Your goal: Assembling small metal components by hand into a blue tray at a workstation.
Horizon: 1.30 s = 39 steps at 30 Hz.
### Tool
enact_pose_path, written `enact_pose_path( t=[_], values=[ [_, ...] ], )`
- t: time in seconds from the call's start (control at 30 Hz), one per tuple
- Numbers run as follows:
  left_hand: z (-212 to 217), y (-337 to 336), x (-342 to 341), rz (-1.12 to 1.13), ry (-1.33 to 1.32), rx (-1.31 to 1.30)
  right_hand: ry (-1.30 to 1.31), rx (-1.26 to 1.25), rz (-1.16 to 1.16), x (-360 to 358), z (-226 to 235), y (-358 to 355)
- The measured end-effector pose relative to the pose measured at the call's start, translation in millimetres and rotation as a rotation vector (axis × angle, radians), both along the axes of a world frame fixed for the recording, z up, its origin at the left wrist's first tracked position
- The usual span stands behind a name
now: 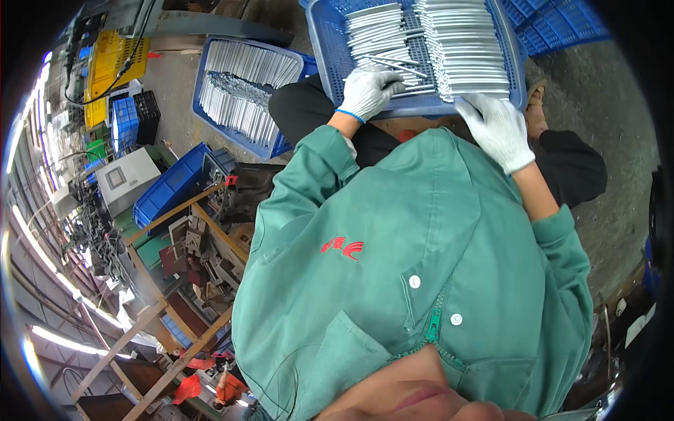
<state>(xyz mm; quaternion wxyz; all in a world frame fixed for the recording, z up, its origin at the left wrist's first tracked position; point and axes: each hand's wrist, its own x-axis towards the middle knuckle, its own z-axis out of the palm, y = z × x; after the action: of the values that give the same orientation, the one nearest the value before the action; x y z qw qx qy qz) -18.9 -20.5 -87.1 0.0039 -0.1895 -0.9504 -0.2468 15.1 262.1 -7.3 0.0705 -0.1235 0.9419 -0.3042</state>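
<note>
A blue plastic crate (pixel 518 70) stands before me, holding silvery metal rods. The neat, tall stack of rods (pixel 467 49) fills its right side. To the left, a lower, looser pile of rods (pixel 375 31) has a few lying askew at its near end. Beside those askew rods is my left hand (pixel 366 92), in a white knit glove, its fingers curled; what they hold, if anything, is hidden. My right hand (pixel 498 132), gloved too, rests at the near ends of the right stack, thumb apart from its extended fingers.
A second blue crate (pixel 199 105) packed with similar rods sits on the floor to the left. Another blue crate (pixel 562 24) is at the far right. Wooden framing (pixel 179 326), a grey control box (pixel 126 177) and a yellow crate (pixel 116 74) are farther left.
</note>
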Motion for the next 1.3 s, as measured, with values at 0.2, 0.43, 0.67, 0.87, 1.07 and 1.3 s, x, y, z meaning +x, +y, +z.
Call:
enact_pose_path(
  t=[0.2,0.43,0.67,0.87,1.07,1.3],
  values=[
    [-74.7,-1.9,-33.5,-0.007,0.097,-0.157,-0.051,0.069,0.004,16.7,9.6,12.1],
    [-102.9,-9.3,-53.6,0.01,0.003,-0.289,-0.01,0.003,-0.038,25.8,8.1,21.3],
    [-90.5,-7.5,-51.8,0.004,-0.149,-0.481,0.032,-0.068,-0.069,28.0,5.0,29.1],
    [-15.2,79.4,-57.9,-0.072,-0.144,-0.045,0.055,-0.099,-0.083,28.5,8.0,33.8],
    [-35.6,163.8,-47.3,-0.174,0.095,-0.11,0.088,-0.125,-0.089,34.5,15.2,36.6],
    [-28.8,184.2,-41.9,-0.117,-0.266,-0.254,0.111,-0.139,-0.088,38.3,14.6,37.7]
  ],
)
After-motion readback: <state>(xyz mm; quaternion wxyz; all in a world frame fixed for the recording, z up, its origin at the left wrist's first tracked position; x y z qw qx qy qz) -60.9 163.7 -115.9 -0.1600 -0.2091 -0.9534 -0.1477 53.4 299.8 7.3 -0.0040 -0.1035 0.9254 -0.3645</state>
